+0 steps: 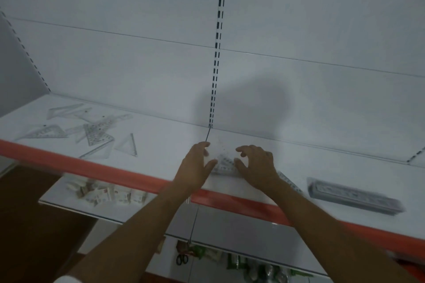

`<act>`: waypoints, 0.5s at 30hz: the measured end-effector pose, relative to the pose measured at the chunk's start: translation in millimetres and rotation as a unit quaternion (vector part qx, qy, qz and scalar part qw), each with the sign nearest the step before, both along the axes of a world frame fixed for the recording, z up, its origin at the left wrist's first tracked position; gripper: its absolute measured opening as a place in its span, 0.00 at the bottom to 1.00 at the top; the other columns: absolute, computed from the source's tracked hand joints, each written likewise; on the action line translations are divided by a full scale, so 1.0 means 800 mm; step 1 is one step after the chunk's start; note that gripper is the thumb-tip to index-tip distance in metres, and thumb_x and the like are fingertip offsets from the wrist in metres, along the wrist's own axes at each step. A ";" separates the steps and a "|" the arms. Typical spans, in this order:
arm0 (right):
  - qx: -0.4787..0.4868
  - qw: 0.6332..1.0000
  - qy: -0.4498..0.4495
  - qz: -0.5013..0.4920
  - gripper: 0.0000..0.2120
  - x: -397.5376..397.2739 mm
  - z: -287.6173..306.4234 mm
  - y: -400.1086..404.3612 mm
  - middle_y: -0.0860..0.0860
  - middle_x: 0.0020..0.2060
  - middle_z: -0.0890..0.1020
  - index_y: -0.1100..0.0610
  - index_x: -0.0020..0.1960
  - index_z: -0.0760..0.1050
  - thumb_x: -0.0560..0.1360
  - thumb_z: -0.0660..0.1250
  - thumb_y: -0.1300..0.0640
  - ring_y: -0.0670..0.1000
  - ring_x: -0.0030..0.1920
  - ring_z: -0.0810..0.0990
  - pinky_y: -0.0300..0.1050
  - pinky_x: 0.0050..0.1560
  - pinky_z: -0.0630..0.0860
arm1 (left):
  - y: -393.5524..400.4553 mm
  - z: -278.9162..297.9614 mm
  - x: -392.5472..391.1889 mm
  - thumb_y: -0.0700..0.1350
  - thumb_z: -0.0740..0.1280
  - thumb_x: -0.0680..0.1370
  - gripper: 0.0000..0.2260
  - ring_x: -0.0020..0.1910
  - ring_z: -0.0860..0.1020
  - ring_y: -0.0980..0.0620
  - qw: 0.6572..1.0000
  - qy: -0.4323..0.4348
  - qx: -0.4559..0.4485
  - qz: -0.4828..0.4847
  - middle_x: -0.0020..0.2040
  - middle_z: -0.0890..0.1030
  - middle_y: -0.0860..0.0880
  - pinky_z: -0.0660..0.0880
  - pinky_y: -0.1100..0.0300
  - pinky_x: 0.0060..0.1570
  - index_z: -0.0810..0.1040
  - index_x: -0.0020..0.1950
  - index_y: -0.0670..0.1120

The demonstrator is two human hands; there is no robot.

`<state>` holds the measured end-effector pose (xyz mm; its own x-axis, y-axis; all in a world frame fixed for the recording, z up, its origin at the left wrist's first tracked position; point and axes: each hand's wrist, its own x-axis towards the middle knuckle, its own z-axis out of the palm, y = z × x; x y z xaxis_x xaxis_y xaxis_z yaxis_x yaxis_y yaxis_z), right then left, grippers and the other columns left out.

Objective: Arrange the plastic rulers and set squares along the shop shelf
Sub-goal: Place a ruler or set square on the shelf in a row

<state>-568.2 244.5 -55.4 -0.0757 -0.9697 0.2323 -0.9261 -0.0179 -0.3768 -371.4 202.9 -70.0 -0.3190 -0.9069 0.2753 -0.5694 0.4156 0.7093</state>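
Two hands' grip on clear set squares (pixel 224 163) near shelf (pixel 161 145) front edge, left hand (pixel 195 167), right hand (pixel 257 165), open room between piles

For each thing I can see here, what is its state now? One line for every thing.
Left hand: fingers curled, touching the clear set square's left edge.
Right hand: fingers curled over the same set square.
Clear set square: flat on the shelf, between both hands.
Loose set squares and rulers: scattered, overlapping, on the left.
Ruler stack: neat, lying flat, on the right.
Shelf: white, with a red front edge.
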 end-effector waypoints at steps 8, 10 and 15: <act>-0.016 0.985 -0.165 0.052 0.08 -0.004 0.024 -0.009 0.46 0.39 0.82 0.53 0.53 0.80 0.77 0.65 0.51 0.43 0.38 0.78 0.33 0.40 0.72 | -0.002 0.030 -0.044 0.41 0.67 0.77 0.16 0.38 0.77 0.56 0.990 0.108 0.084 0.027 0.40 0.76 0.51 0.77 0.60 0.43 0.66 0.62 0.45; -0.006 0.978 -0.202 0.054 0.13 -0.004 0.027 -0.009 0.45 0.40 0.81 0.52 0.60 0.77 0.77 0.66 0.50 0.42 0.38 0.78 0.34 0.41 0.73 | 0.001 0.036 -0.054 0.38 0.65 0.78 0.12 0.38 0.80 0.50 0.977 0.162 0.131 0.038 0.40 0.78 0.48 0.80 0.55 0.43 0.67 0.59 0.44; 0.018 0.984 -0.142 0.108 0.29 -0.007 0.023 -0.015 0.43 0.48 0.78 0.52 0.73 0.65 0.75 0.68 0.47 0.43 0.47 0.76 0.29 0.45 0.69 | 0.001 0.035 -0.068 0.41 0.66 0.78 0.05 0.41 0.83 0.46 0.960 0.186 0.201 0.057 0.43 0.82 0.41 0.81 0.51 0.44 0.71 0.46 0.43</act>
